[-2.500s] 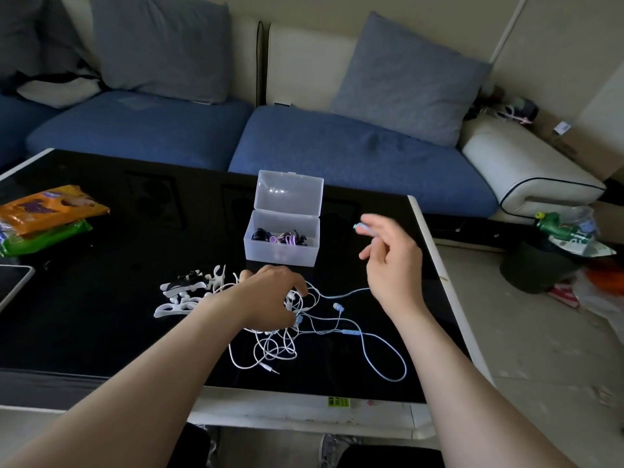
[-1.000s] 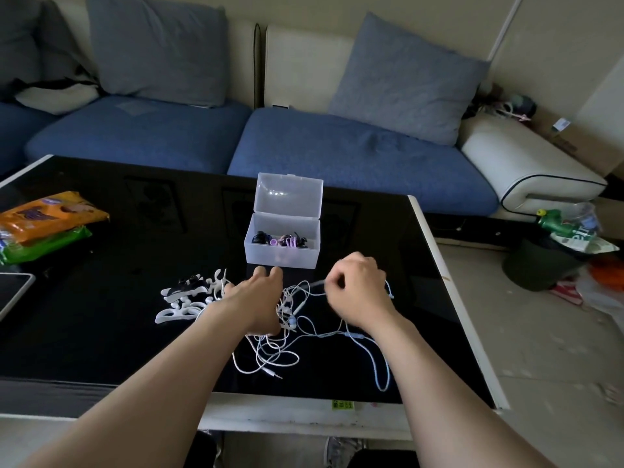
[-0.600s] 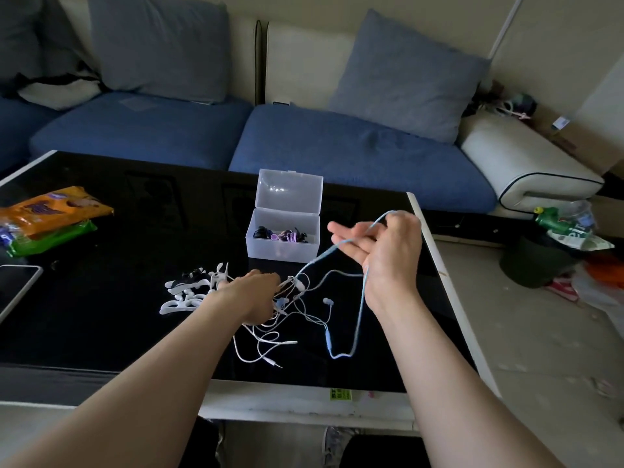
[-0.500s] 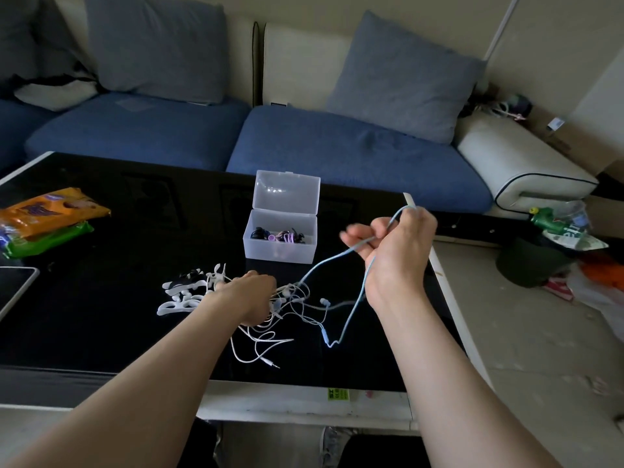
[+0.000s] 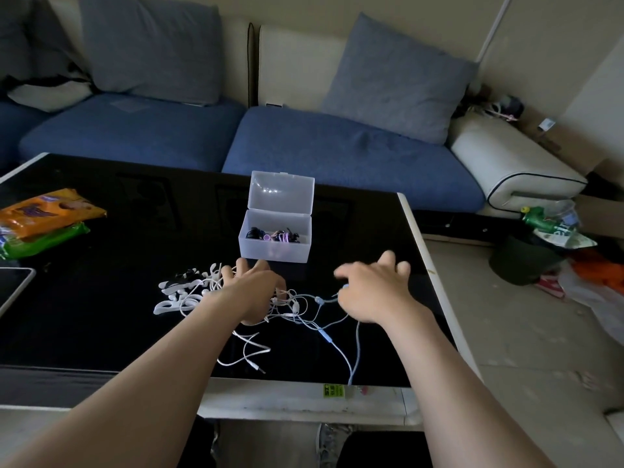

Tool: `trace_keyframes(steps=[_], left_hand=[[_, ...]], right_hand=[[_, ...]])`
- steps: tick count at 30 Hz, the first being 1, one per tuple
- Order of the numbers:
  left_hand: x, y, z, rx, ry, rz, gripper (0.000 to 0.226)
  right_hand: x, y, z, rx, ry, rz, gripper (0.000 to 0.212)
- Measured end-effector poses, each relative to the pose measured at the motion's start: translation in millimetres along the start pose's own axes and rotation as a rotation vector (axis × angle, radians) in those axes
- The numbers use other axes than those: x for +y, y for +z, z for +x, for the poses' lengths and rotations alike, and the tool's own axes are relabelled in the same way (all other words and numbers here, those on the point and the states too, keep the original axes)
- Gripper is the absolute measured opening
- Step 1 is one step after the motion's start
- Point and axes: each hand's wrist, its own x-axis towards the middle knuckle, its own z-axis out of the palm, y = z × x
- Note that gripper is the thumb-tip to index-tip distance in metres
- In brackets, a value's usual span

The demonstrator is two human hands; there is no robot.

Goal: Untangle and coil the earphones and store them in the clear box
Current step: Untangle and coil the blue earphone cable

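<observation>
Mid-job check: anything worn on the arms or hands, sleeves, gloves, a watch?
Nothing worn. The left hand and right hand have no gloves, and no watch or band shows. No sleeve is in view on the left forearm or the right forearm. No rings are visible, though the right hand is blurred.

The left hand (image 5: 251, 292) lies flat on a tangle of white earphones (image 5: 293, 306) on the black table (image 5: 101, 315). The right hand (image 5: 371, 292), blurred and with fingers spread, is over a blue earphone cable (image 5: 357, 349). Just behind the hands stands the clear box (image 5: 273, 253), its lid up, with dark and purple earphones inside.
</observation>
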Motion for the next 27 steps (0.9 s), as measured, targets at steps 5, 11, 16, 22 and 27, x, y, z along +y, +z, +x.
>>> trace_keyframes(steps=[5, 11, 16, 22, 27], left_hand=[[5.7, -3.5, -2.3, 0.007, -0.012, 0.057, 0.035], [5.6, -7.8, -1.3, -0.018, 0.035, 0.001, 0.022], [0.5, -9.6, 2.5, 0.010, 0.138, -0.219, 0.061], [-1.1, -10.1, 6.4, 0.063, 0.271, -0.332, 0.017], [-6.6, -8.4, 5.4, 0.039, 0.205, -0.284, 0.023]], right_hand=[[1.5, 24.2, 12.6, -0.479, 0.111, -0.032, 0.058], [3.4, 22.2, 22.2, -0.143, -0.035, 0.323, 0.032], [-4.1, 15.4, 16.7, 0.126, -0.222, 0.617, 0.024], [-12.5, 5.5, 14.4, 0.334, -0.341, 1.179, 0.023], [-19.3, -15.6, 3.1, 0.371, -0.236, 1.850, 0.020]])
